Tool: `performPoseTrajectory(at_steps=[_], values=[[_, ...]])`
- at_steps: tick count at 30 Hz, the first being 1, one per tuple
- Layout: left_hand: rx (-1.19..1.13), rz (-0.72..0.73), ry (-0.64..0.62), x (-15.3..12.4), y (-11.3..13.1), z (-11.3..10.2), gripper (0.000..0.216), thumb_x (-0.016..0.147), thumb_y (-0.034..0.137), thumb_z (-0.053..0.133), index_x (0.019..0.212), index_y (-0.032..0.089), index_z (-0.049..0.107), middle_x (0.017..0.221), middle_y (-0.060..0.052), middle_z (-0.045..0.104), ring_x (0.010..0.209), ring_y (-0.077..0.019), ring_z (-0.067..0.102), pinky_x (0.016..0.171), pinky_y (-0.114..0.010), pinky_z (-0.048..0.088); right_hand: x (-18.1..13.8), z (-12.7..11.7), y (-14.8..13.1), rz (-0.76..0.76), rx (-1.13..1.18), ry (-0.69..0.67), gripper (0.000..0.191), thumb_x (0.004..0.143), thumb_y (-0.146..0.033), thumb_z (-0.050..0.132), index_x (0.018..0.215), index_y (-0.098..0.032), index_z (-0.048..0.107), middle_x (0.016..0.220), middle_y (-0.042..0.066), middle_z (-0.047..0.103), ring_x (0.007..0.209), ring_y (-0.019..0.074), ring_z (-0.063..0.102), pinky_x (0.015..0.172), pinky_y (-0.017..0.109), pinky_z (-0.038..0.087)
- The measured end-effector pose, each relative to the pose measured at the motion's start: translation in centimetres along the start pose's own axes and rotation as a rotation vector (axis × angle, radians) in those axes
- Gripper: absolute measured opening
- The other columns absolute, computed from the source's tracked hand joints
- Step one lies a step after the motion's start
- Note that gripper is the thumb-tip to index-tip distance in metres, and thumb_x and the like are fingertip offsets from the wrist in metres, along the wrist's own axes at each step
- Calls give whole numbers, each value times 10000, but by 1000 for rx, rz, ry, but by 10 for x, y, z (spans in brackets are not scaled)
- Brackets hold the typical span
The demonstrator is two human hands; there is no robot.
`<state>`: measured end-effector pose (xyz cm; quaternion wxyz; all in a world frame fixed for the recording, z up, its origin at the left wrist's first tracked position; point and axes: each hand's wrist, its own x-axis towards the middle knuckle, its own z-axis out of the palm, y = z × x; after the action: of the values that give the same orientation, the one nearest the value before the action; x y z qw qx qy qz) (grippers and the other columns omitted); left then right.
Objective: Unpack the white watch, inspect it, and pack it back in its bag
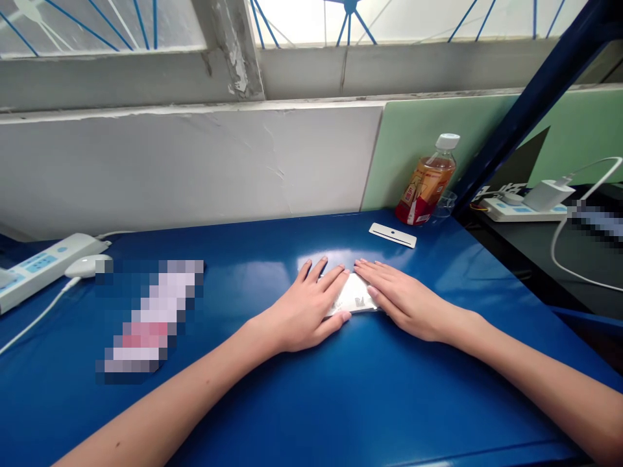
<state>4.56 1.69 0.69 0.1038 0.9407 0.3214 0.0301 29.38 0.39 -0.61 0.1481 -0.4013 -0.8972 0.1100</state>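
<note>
On the blue tabletop lies a flat white packet point(354, 296) with small grey print near its front edge; its exact kind I cannot make out. Spread over the packet's left side is my left hand point(311, 310), palm down, with the thumb along the near edge. My right hand point(403, 297) rests flat across the right side, fingers stretched out and close together. Both hands cover the packet's ends, so only its middle shows. Beyond my right hand is a thin white strip point(392, 235) with a dark line and a dot.
A bottle of reddish drink point(426, 185) stands at the back right beside a clear cup point(445, 205). To the left lie a blurred-out flat object point(150, 318), a power strip point(51, 263) and a white cable point(43, 318). A blue post point(528, 97) slants upward at right.
</note>
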Motion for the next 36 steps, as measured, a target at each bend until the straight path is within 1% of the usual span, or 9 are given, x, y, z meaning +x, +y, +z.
performPoseTrajectory(at_steps=[5,8,11,14,19,26,30,33,36], values=[[-2,-11,-11,1,1,0,661,1012,459,336,1554,103,206,1598,-164,275,1485,-412,135,1169,-586,150,0,1,3,-23,41,67,487,968,-152,361,1439,-67,446,1470,195,495,1370,284,470,1115,501,418],[10,-12,-15,2,2,0,645,1018,438,320,1550,90,211,1596,-171,275,1481,-418,141,1171,-586,139,1,0,5,-27,75,84,507,956,-143,368,1457,-88,422,1448,188,525,1335,303,510,1080,524,451],[15,-13,-9,2,3,0,618,1018,410,319,1541,94,230,1584,-174,296,1478,-413,163,1173,-582,135,2,-2,6,3,108,63,535,954,-140,363,1489,-137,389,1426,164,555,1309,318,534,1051,548,471],[17,-14,-3,3,4,-1,601,1013,394,320,1535,108,240,1578,-169,309,1473,-410,185,1172,-580,147,3,-5,7,2,146,41,545,957,-136,357,1499,-187,391,1434,132,553,1316,313,529,1068,561,451],[8,-14,3,3,5,-1,594,1008,379,331,1528,106,251,1576,-180,313,1475,-413,176,1164,-596,162,3,-8,9,-43,222,24,580,942,-89,368,1486,-281,427,1477,54,515,1372,265,470,1128,523,396],[-16,-14,15,3,4,-1,587,996,357,356,1523,114,267,1570,-184,324,1475,-409,186,1162,-612,161,3,-5,12,-55,310,34,539,961,-98,370,1465,-265,460,1473,41,522,1375,247,468,1154,508,362],[-12,-19,9,4,4,0,592,990,343,364,1523,108,262,1570,-181,324,1475,-404,189,1170,-590,155,3,-4,14,-41,321,34,525,961,-99,376,1452,-253,481,1475,37,522,1377,243,465,1157,496,360],[5,-22,-7,4,5,-1,598,988,338,349,1527,98,249,1578,-174,308,1475,-409,179,1171,-586,153,3,-4,13,-37,326,42,526,960,-99,375,1447,-265,488,1465,36,533,1364,250,482,1141,499,383],[-1,-26,-19,4,6,-2,594,989,334,343,1523,89,259,1581,-180,301,1474,-414,173,1167,-597,157,4,-6,11,-27,326,57,505,973,-119,363,1429,-273,513,1431,43,569,1337,264,514,1101,489,438]])
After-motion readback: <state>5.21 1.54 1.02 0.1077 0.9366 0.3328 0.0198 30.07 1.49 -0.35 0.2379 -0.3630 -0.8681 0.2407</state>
